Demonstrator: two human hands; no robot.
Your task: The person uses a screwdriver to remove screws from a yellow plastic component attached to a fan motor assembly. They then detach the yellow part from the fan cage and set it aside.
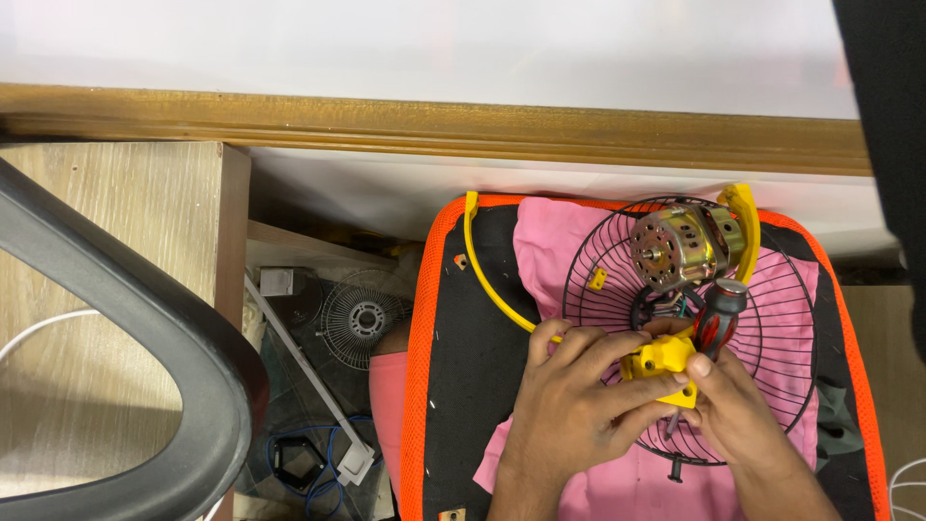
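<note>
A: Where is the yellow part [664,365] relative to the hands?

B: Right between them. The left hand [569,405] closes around its left and lower side, fingers curled over the top edge. The right hand [738,410] presses on it from the right, thumb tip touching its upper right corner.

A: And the screwdriver [719,323]?

B: The right hand is closed around it. The red and black handle sticks up out of the fist toward the motor [680,246]; the shaft runs down past the part's right edge, its tip just showing below the part. So its long axis is near upright in the view, leaning a little right at the top.

A: Which hand is nearer the part?

B: Both touch it, but the left one wraps more of it and seems to carry it.

A: What lies about them?

B: The motor sits just above the grip, bare metal with a short shaft facing out, on a round black wire guard [694,328]. The guard rests on a pink cloth [559,241], soft and creased, spread over a black cushion [463,367] with an orange mesh rim. A thin yellow plastic ring [482,270] curves up and left of the left hand.

A: Materials of the part?

B: Moulded plastic, smooth, blocky.
</note>
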